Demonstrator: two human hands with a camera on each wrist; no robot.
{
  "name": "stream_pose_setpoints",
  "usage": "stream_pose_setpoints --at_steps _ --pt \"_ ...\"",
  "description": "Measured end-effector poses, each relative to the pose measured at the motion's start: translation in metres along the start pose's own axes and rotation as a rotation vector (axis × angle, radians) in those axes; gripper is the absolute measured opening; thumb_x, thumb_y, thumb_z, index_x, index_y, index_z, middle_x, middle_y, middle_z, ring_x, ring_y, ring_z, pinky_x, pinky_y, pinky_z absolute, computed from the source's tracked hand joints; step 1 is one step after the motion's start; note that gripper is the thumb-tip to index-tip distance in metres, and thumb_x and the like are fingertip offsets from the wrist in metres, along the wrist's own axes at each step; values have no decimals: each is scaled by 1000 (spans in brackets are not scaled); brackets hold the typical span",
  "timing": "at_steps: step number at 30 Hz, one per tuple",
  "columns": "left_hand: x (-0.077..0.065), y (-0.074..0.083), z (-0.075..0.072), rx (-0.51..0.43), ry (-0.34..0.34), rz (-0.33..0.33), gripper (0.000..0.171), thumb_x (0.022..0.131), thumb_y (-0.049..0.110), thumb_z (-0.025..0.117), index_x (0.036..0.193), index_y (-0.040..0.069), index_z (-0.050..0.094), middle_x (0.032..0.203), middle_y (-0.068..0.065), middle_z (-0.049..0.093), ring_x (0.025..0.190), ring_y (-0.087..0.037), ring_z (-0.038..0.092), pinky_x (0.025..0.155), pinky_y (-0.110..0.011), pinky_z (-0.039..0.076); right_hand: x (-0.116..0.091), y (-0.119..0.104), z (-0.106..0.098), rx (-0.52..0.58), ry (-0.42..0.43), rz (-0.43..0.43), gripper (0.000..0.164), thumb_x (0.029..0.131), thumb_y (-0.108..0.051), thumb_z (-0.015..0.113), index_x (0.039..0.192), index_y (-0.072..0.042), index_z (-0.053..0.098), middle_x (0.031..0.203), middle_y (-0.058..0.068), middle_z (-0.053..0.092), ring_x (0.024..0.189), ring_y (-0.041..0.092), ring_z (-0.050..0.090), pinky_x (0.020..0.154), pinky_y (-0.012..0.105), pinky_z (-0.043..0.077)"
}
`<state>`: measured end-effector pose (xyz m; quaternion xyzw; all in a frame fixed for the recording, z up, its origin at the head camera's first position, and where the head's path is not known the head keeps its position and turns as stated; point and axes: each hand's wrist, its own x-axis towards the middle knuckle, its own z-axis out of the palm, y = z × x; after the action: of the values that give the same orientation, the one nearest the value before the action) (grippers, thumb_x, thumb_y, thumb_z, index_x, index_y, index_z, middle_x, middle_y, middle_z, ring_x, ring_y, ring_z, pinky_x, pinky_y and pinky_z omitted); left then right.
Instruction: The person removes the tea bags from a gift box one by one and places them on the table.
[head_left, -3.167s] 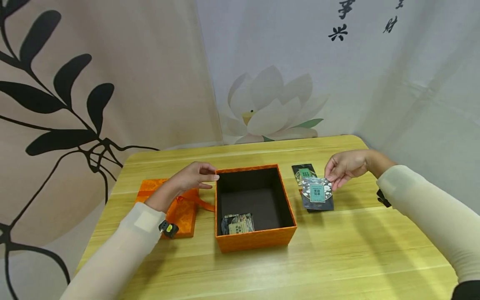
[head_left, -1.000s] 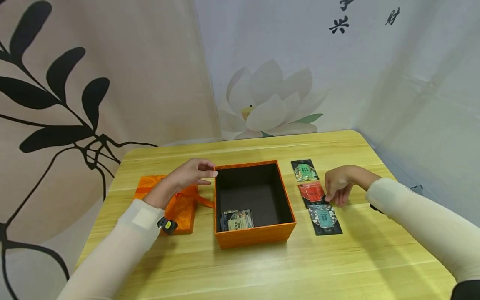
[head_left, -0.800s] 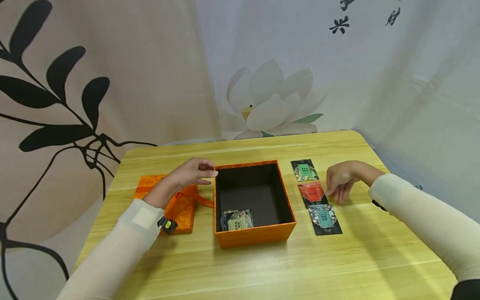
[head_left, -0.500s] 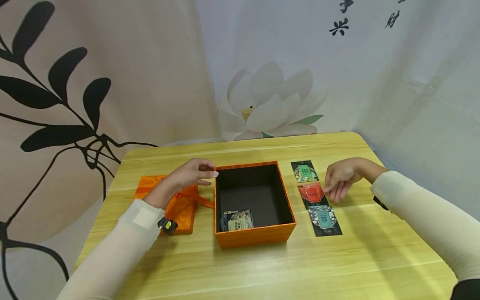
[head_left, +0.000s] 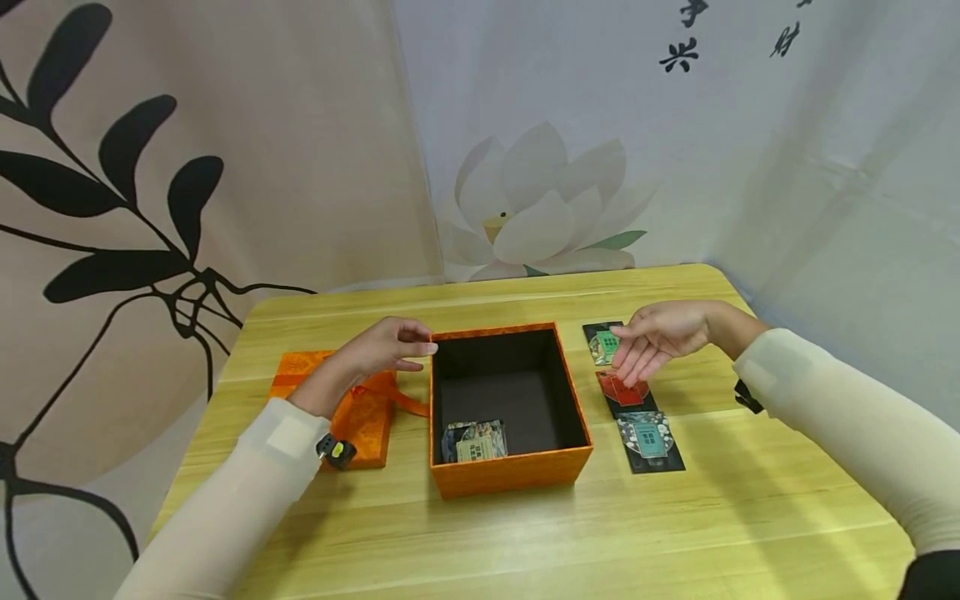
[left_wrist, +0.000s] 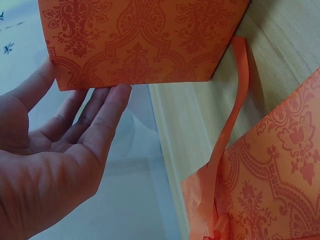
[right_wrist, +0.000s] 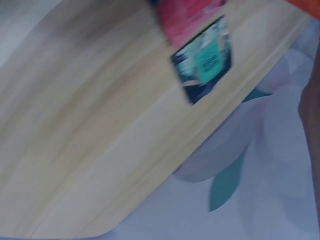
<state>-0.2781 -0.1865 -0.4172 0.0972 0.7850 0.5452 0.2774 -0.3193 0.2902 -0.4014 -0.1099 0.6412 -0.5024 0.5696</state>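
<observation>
An orange box with a dark inside stands on the table, and a sachet lies in its near left corner. My left hand touches the box's far left corner; in the left wrist view its extended fingers lie along the patterned wall's edge. My right hand holds nothing, fingers extended, over a column of sachets right of the box. It partly covers the green-labelled sachet and the red-labelled sachet. Nearest me lies the teal-labelled sachet.
An orange patterned lid with a ribbon lies left of the box, partly under my left forearm. The wooden table ends at a printed curtain behind. The right wrist view is blurred.
The teal-labelled sachet, held by my right hand earlier, now lies at the column's near end. My right hand has let go, lifted and moved left over the column. The left hand stays put.
</observation>
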Motion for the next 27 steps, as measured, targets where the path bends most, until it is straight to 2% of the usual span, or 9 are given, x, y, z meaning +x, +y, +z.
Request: stream_pose_setpoints --at_steps 3,10,14,19,24,27 --pt "0 0 0 6 -1 4 45 105 13 63 140 -10 48 130 -22 55 123 -37 59 109 -58 47 3 -14 9 33 -25 -49 62 116 -35 26 126 13 64 116 23 74 108 32 73 99 45 55" --pt "-1 0 -2 16 2 8 45 104 14 63 140 -9 49 132 -23 55 126 -40 57 105 -52 52 17 -50 39 45 90 -84 71 114 -45 24 129 14 60 116 24 73 109 36 73 100 48 54" --pt "1 -1 -3 16 -1 13 45 104 14 64 140 -9 49 132 -23 55 125 -39 58 105 -51 52 32 -66 58 54 92 -77 78 113 -51 22 136 16 54 121 26 71 112 36 71 103 49 51" --pt "1 -2 -3 22 2 18 46 104 15 64 140 -9 48 132 -23 55 125 -38 58 106 -52 52 54 -80 79 37 82 -71 80 111 -54 24 135 15 55 123 27 70 112 37 71 97 43 57" --pt "0 -1 -2 4 3 11 46 104 14 64 140 -9 48 131 -23 55 125 -40 57 108 -57 48 75 -87 96 11 80 -44 81 110 -59 27 129 11 62 125 29 68 113 38 71 102 47 54" --pt "-1 -1 -1 3 2 13 45 104 14 64 140 -9 48 131 -23 55 124 -39 57 108 -57 48 85 -88 103 -16 76 -28 84 109 -60 27 130 13 61 126 31 67 113 38 70 102 47 54"
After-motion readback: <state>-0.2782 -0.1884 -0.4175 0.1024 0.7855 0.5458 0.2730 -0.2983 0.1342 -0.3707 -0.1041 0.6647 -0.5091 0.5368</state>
